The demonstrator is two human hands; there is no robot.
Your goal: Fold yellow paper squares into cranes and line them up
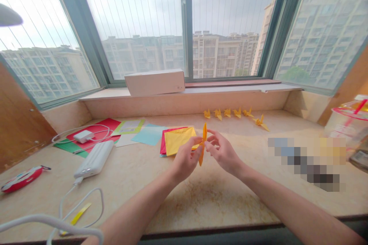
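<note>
While both forearms reached in over the near edge, the left hand (184,159) pinched a folded orange-yellow paper (204,134) between thumb and fingers, and the right hand (224,153) had its thumb and fingertips on the opposite side. Paper was upright, nearly edge-on to camera, raised above the worktop (178,206); exact folds couldn't be told. Two-sided grip probably to steady the thin piece and give the fingers access to both faces.

Paper stack (179,141), yellow on top with red showing beneath, lay just behind the left hand, likely for easy reach. Six yellow paper cranes (227,112) stood toward the back, five roughly in a row, one nearer and to the right; presumably set there out of the way. Loose light blue sheet (151,134) and red sheet (106,127) lay to the left, a white adapter (83,136) on the red one.

Worktop was beige, mottled, stone-looking, with a dark front edge. White power bank (94,160) on the left; lidded cup (342,126) with red straw far right; pixelated patch near it, contents unreadable. White box (155,83) sat on the ledge below green-framed windows (129,15), apartment blocks outside, daylight.
</note>
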